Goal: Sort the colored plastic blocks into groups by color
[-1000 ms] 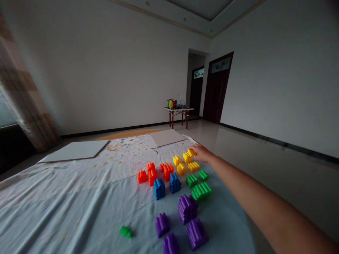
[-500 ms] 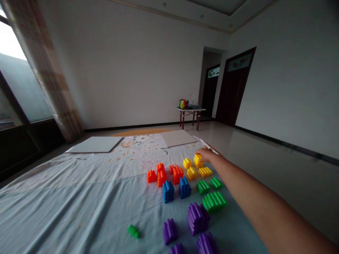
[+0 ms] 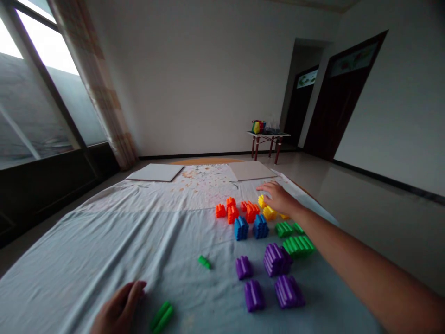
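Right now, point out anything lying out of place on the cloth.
One green piece left of the purple blocks and another green piece beside the left hand look stray: both lie apart from the grouped green blocks.

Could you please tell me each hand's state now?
Left hand: curled beside a green piece; hold cannot be told.
Right hand: open by the yellow blocks, nothing visibly held.
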